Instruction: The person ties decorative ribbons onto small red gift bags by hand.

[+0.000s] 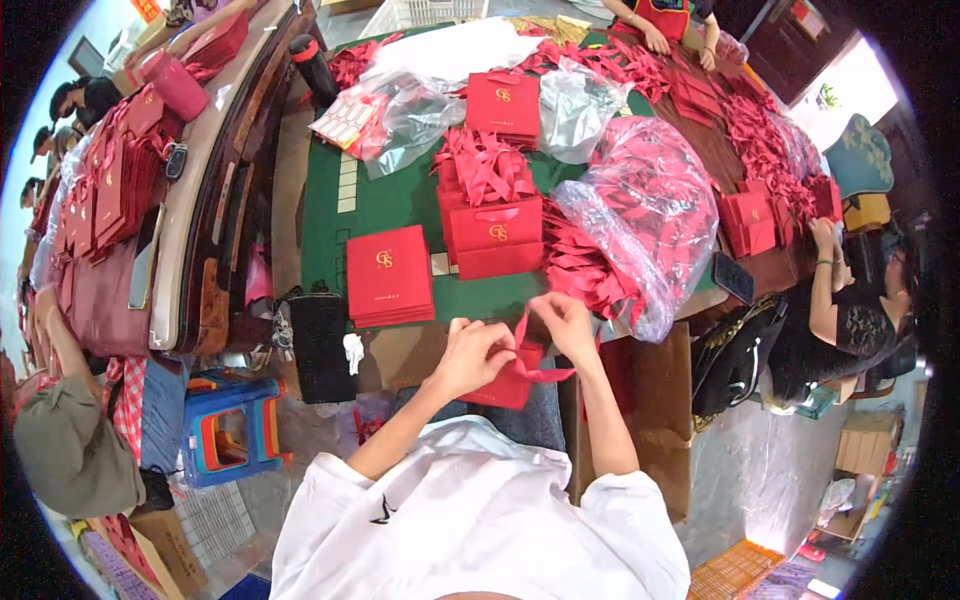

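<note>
Curled left hand (474, 358) partly hiding a red bag (503, 391), pinching looping red ribbon (549, 376), curled right hand (566, 326) pinching it too

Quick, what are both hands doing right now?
Left hand: closed, fingers pinching the red ribbon above the red bag.
Right hand: closed, fingertips pinching the same ribbon higher up.
</note>
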The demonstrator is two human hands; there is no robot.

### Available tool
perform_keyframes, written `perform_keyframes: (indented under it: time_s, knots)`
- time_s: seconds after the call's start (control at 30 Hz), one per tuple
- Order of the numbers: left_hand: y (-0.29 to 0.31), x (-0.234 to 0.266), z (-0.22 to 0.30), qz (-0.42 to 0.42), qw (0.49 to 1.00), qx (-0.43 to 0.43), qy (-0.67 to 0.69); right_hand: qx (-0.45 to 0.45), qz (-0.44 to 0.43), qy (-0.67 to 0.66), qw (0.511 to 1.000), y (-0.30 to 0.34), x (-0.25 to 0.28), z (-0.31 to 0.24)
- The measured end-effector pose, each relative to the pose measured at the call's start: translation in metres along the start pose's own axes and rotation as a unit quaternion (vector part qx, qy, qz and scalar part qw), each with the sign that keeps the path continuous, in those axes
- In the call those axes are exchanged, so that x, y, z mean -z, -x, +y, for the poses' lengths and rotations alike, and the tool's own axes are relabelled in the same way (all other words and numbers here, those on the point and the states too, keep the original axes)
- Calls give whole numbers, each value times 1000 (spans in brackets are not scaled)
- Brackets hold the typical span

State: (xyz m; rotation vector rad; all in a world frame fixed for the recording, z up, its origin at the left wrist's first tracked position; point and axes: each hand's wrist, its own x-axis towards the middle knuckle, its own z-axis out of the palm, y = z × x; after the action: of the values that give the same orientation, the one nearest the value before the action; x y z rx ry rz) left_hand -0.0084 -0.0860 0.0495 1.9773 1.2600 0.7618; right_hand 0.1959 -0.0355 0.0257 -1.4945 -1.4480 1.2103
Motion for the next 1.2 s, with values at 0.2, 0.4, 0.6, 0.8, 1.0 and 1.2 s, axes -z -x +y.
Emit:
perform_keyframes:
  time_s: [0.2, 0.4, 0.6, 0.8, 1.0, 1.2]
  knots:
    - [-8, 5, -15, 61, 995, 66, -41, 61, -82, 132, 986, 35, 25, -8]
    - [-28, -4, -19, 100, 990, 85, -56, 121, -87, 353, 924, 58, 24, -4]
    - [-37, -18, -21, 172, 980, 16, -94, -17, -83, 9, 996, 50, 19, -16]
    - [3, -45, 1, 60, 956, 124, 258, -81, -29, -176, 981, 37, -12, -25]
    - [35, -51, -5, -34, 956, 139, 255, -59, 9, -189, 980, 29, -12, -16]
    - [40, -30, -13, -38, 959, 181, 216, -75, 41, -215, 973, 30, 7, 9]
